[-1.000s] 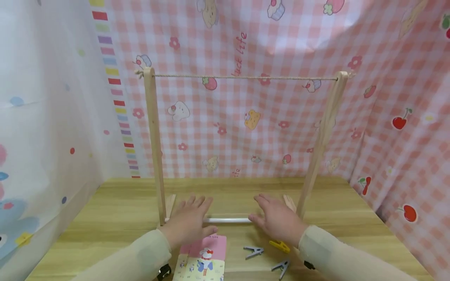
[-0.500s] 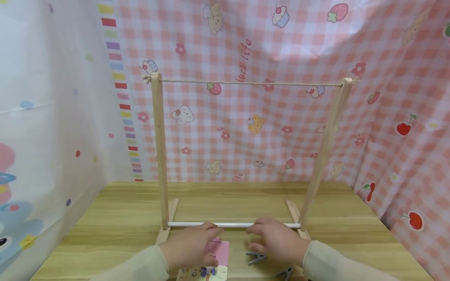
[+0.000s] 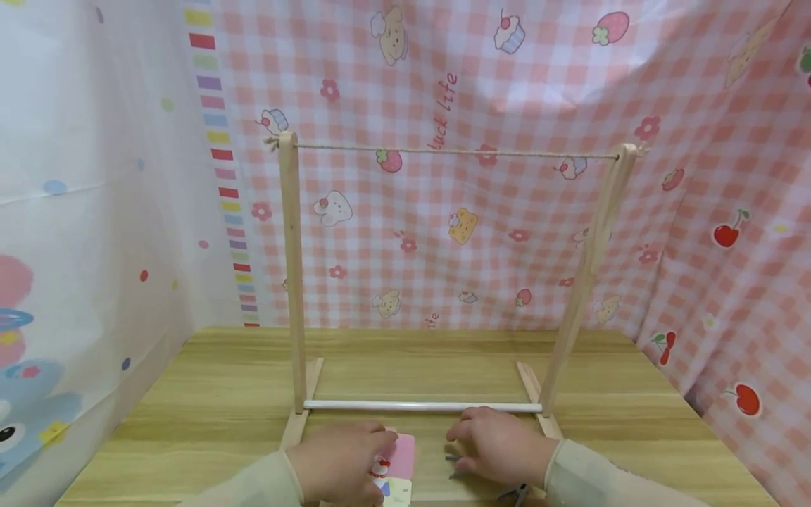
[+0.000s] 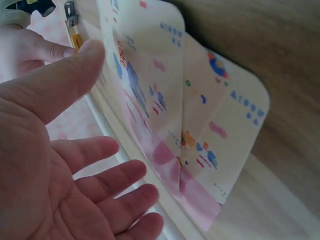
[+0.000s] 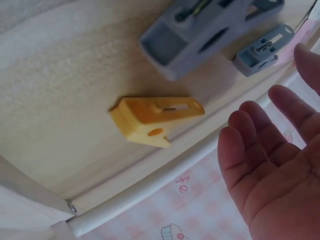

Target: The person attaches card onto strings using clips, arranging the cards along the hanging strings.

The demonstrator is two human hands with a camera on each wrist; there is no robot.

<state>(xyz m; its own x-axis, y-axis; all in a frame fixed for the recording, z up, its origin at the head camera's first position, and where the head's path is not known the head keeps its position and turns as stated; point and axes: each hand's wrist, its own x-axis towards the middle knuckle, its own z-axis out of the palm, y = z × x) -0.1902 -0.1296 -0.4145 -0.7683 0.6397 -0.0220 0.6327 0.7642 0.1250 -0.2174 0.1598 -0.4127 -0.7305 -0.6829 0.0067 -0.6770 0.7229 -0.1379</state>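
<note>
My left hand (image 3: 338, 461) hovers low over pink-and-cream printed cards (image 3: 403, 454), fingers loosely bent. In the left wrist view, the overlapping cards (image 4: 150, 75) fan out beyond the fingertips, and the thumb tip is right at their edge. My right hand (image 3: 507, 445) is over the clothespins, its fingers relaxed and holding nothing. A yellow clothespin (image 5: 155, 120) lies on the table beside the fingertips in the right wrist view. Two grey clothespins, one large in view (image 5: 200, 35) and one farther off (image 5: 260, 52), lie near it. From the head, the right hand hides the yellow one.
Beyond the hands stands a wooden rack with a left post (image 3: 292, 282), a right post (image 3: 589, 274), a cord (image 3: 443, 151) strung across the top and a white rod (image 3: 418, 406) low between them. Patterned cloth (image 3: 431, 232) hangs behind and at both sides of the wooden table (image 3: 190, 394).
Both hands have come back from the white rod toward the near side, the left over the cards and the right over the clothespins. Their spread fingers have relaxed. The head view has tilted slightly up.
</note>
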